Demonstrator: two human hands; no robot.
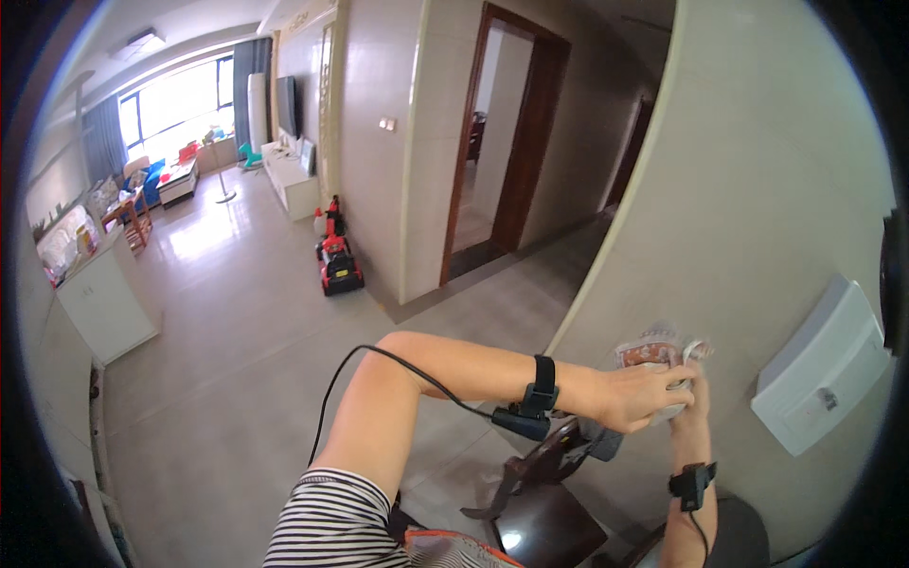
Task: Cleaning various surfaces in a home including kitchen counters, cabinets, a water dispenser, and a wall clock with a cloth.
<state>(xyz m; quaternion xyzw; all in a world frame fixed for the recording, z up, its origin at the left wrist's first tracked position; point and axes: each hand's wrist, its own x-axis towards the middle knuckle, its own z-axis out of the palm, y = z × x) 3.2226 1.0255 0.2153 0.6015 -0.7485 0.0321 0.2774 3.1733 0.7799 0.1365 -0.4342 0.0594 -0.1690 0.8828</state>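
In front of the pale wall, my left hand (636, 396) and my right hand (699, 390) come together with their fingers bent. Between and just beyond them is a small crinkled packet (648, 353), whitish and see-through with a reddish-brown patch; its kind is unclear. The left fingers close over its near side, and a pale part shows under them. My right fingers grip its right end, partly hidden behind the left hand. Both wrists wear black straps with small devices and cables.
A dark wooden chair (549, 521) stands below my hands. A white panel box (822, 369) is on the right wall (757, 189). To the left are a red and black toy vehicle (336, 257), a white cabinet (109, 301) and a doorway (507, 151).
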